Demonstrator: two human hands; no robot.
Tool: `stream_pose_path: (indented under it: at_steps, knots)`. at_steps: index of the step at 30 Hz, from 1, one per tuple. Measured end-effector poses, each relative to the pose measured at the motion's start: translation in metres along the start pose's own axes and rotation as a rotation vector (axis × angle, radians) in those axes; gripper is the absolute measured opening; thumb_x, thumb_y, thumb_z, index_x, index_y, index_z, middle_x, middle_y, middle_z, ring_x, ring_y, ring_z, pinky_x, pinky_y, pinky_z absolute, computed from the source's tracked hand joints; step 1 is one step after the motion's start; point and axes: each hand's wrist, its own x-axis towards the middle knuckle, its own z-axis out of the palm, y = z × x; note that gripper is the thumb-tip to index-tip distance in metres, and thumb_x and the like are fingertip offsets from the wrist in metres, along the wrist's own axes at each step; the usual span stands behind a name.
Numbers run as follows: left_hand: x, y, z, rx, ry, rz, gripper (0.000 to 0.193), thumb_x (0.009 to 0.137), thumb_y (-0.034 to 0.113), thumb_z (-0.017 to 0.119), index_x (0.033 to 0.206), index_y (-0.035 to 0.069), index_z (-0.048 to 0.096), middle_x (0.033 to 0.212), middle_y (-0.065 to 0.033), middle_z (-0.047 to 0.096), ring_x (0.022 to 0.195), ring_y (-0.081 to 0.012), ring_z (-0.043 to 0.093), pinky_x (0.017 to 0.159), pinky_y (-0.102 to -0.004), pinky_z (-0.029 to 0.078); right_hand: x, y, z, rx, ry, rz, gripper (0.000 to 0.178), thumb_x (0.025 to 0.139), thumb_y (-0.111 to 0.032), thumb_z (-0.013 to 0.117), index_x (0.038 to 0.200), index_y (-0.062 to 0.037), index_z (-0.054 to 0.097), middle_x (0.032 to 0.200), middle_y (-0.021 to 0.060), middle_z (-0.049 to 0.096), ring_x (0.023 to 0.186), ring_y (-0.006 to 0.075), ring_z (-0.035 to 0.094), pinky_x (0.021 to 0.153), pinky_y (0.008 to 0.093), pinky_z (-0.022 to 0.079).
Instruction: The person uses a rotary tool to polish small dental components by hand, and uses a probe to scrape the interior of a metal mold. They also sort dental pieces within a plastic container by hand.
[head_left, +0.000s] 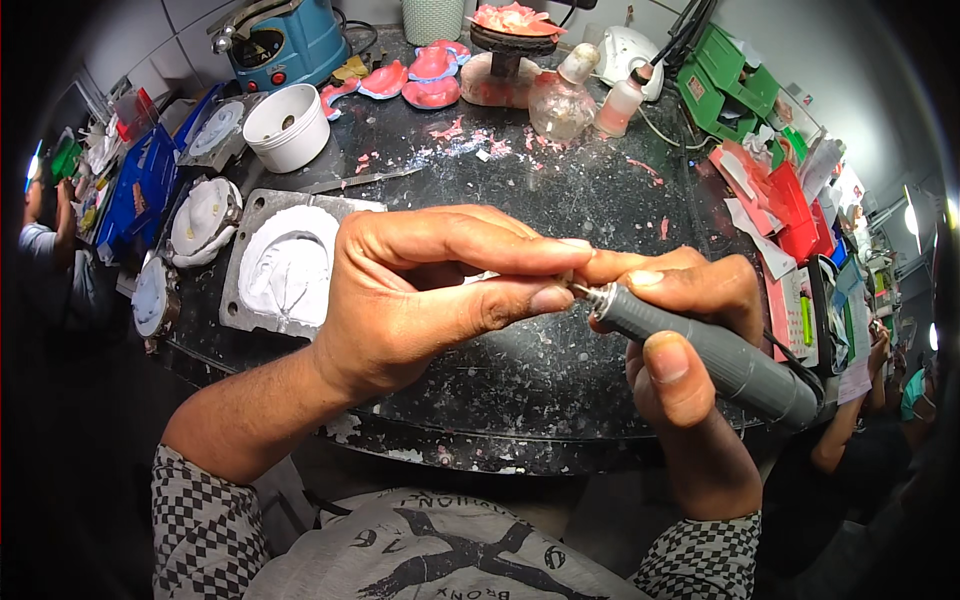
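Above the middle of the bench, my left hand (430,285) is closed in a pinch, thumb against fingers. A tiny pale piece (567,278) shows at its fingertips; most of it is hidden, and its kind cannot be made out. My right hand (690,310) wraps round a grey rotary handpiece (725,360), whose thin metal bur points left at that piece. The fingertips of both hands meet there. Behind my left wrist lies a metal flask half (238,300) filled with white plaster (285,265), partly covered by the hand.
A knife (360,182) lies beyond the flask, near a white tub (287,130). Pink moulds (432,92), a glass burner (562,108) and a pink spray bottle (622,105) stand at the back. Green bins (725,85) and red trays (800,215) line the right; other people work at both sides.
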Motion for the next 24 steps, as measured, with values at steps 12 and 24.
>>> stream_pose_path:
  at_steps: [12, 24]
  knots:
    - [0.0, -0.001, 0.0, 0.013, 0.025, -0.015, 0.026, 0.077, -0.009, 0.072, 0.103, -0.005, 0.072, 0.097, -0.0195, 0.072, 0.092, -0.0252, 0.068, 0.082, -0.0357, 0.056, 0.003, 0.005, -0.003, -0.018, -0.021, -0.188, 0.024, 0.085, -0.005, 0.066, 0.104, 0.0062, 0.055, 0.103, 0.027, 0.067, 0.102, 0.0298, 0.069, 0.09, 0.0396, 0.058]
    - [0.002, 0.006, 0.006, -0.084, 0.092, -0.166, 0.026, 0.081, -0.006, 0.07, 0.106, -0.005, 0.072, 0.099, -0.0179, 0.071, 0.091, -0.0239, 0.07, 0.085, -0.0349, 0.057, -0.004, -0.007, 0.002, 0.022, 0.046, 0.014, 0.033, 0.092, -0.033, 0.064, 0.11, -0.0094, 0.05, 0.113, 0.0209, 0.064, 0.096, 0.0179, 0.059, 0.089, 0.0327, 0.046]
